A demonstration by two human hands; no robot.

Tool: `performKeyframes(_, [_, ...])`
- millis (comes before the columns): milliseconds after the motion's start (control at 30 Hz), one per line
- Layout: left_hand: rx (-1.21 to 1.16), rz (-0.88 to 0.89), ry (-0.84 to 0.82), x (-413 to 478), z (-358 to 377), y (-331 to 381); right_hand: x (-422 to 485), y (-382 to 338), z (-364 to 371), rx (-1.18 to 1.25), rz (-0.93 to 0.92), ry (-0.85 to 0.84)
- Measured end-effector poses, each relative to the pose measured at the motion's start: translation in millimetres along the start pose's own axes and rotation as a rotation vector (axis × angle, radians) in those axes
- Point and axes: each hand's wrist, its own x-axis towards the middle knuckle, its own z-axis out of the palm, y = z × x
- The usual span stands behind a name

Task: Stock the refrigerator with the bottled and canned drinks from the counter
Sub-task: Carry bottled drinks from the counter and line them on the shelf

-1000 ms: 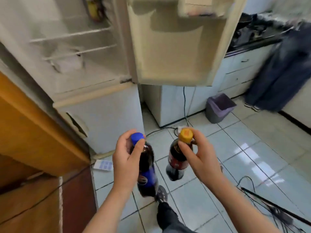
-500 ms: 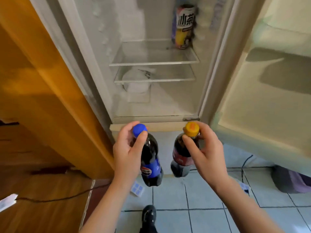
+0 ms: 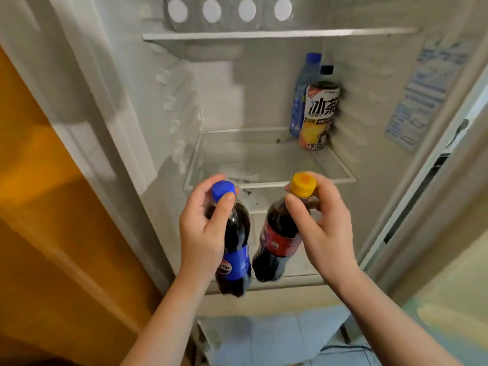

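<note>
The left hand is clamping the blue-capped bottle by its neck, the right hand the yellow-capped bottle; both are hanging below the fingers, likely for standing on the shelf beyond.

An orange-brown wooden panel fills the left side. Pale floor tiles show below, crossed by what may be a dark cable.

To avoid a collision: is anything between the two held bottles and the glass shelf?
Nothing visible. The iced tea bottle and water bottle stand only at the back right corner of the glass shelf.
</note>
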Motion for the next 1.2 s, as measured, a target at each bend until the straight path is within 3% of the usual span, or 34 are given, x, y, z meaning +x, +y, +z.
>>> performKeyframes(400, [-0.126, 0.186, 0.163, 178.4, 43.0, -8.9, 178.8, 25.6, 29.4, -0.080, -0.173, 0.153])
performKeyframes(733, [-0.003, 0.167, 0.190, 251.8, 75.8, -54.8, 248.4, 81.5, 60.4, -0.199, -0.124, 0.056])
performKeyframes(1033, [0.138, 0.144, 0.008, 247.7, 73.9, -79.2, 262.0, 97.8, 70.6, -0.071, -0.025, -0.057])
performKeyframes(1200, [0.163, -0.034, -0.143, 207.2, 54.6, -115.1, 215.0, 126.9, 67.1, 0.188, 0.115, -0.220])
